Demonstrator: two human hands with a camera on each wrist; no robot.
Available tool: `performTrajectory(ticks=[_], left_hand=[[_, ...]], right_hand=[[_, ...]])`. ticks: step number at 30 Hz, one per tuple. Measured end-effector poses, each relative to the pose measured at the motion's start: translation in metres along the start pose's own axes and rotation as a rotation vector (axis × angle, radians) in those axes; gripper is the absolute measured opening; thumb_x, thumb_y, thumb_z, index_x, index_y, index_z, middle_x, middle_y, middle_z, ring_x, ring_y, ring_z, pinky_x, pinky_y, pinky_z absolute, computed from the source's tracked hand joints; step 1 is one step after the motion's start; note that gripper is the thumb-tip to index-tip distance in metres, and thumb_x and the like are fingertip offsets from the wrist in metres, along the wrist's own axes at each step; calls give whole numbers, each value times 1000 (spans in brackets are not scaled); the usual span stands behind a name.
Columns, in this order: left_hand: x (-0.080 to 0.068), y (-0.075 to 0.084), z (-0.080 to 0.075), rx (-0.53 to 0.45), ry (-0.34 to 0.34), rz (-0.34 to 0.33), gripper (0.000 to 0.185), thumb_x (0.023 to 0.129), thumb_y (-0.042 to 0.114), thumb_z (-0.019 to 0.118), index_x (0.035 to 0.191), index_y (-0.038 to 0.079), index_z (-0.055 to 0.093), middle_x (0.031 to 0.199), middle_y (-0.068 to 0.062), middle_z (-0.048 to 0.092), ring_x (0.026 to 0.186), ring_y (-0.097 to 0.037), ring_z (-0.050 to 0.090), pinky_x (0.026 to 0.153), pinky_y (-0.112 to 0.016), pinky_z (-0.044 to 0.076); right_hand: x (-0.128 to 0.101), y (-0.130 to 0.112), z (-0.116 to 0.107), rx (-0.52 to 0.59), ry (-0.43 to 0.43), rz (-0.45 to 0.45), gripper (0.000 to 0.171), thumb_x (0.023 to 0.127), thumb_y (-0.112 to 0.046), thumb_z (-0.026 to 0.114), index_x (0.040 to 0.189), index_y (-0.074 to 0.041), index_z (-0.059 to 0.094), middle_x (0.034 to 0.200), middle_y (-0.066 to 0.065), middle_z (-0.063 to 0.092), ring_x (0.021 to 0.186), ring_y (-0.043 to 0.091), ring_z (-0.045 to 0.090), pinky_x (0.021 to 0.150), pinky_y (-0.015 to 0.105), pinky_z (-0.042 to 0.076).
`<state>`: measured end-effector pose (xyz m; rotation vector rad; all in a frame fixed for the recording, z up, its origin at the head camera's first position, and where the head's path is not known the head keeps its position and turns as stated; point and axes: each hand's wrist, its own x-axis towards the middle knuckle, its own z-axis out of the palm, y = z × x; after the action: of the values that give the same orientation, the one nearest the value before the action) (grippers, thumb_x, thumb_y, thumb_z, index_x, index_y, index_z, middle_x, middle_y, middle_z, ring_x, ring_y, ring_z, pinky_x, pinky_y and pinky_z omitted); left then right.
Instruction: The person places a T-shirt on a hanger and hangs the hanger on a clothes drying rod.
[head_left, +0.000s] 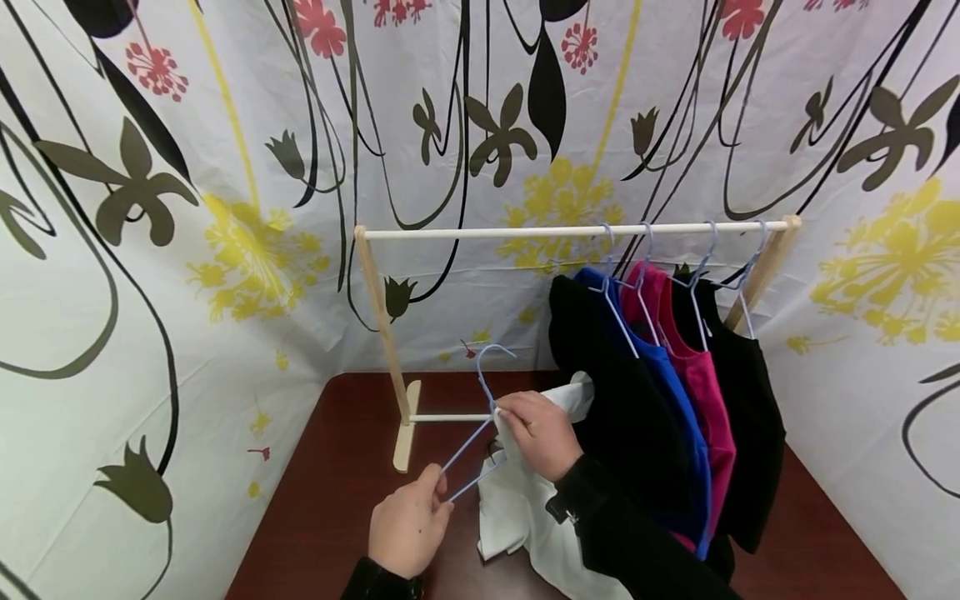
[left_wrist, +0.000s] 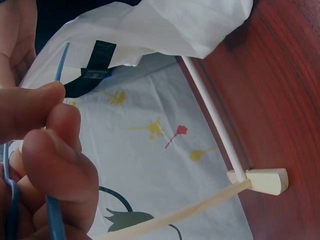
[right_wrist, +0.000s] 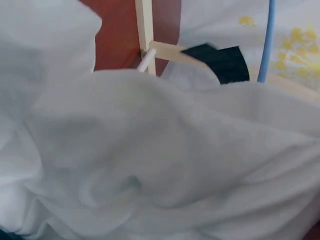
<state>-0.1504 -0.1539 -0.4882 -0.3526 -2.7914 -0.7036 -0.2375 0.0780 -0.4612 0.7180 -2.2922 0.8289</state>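
A light blue wire hanger (head_left: 480, 417) is held over the brown table (head_left: 345, 483). My left hand (head_left: 411, 523) pinches its lower corner; in the left wrist view the fingers (left_wrist: 55, 165) curl round the blue wire (left_wrist: 54, 220). My right hand (head_left: 536, 433) grips the hanger's neck together with a white garment (head_left: 536, 521), which drapes down onto the table. White cloth (right_wrist: 160, 160) fills the right wrist view, with the blue wire (right_wrist: 266, 45) at top right.
A wooden clothes rack (head_left: 570, 232) stands at the back of the table, its foot (head_left: 407, 437) close to the hanger. Black, blue, pink and black garments (head_left: 660, 400) hang at its right end. Flowered curtains (head_left: 150, 250) enclose the space.
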Motion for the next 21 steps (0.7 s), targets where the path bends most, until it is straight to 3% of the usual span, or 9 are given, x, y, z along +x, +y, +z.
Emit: performTrajectory(ticks=[7,13,17,21], left_hand=[[4,10,8,-9,-34,25,29,84,20,81,94,23,54,65,19,54,52,0,46,49,-30,35],[9,14,13,31,-10,53,29,83,20,81,92,24,54,63,18,51,51,-2,45,48,-30,35],[13,11,12,13,-24,116,24,88,25,77,95,24,54,59,18,45,47,-3,40,47,-28,33],[17,7,6,-82,-71,193,18,97,35,67,103,23,56,60,17,43,47,-2,39,46,-26,33]], right_hand=[[0,-6,8,-17,25,37,21,105,-17,52,98,-17,71,91,-7,65,90,15,58,81,37,39],[4,-11,4,-51,-11,50,16,105,-11,51,108,-11,66,97,-1,70,80,17,60,79,38,41],[4,-9,-4,-45,-42,73,14,104,-7,51,109,-10,64,98,0,71,72,18,54,78,37,43],[4,-7,-12,-52,-22,73,12,103,-7,53,106,-11,64,96,0,70,73,19,51,74,37,43]])
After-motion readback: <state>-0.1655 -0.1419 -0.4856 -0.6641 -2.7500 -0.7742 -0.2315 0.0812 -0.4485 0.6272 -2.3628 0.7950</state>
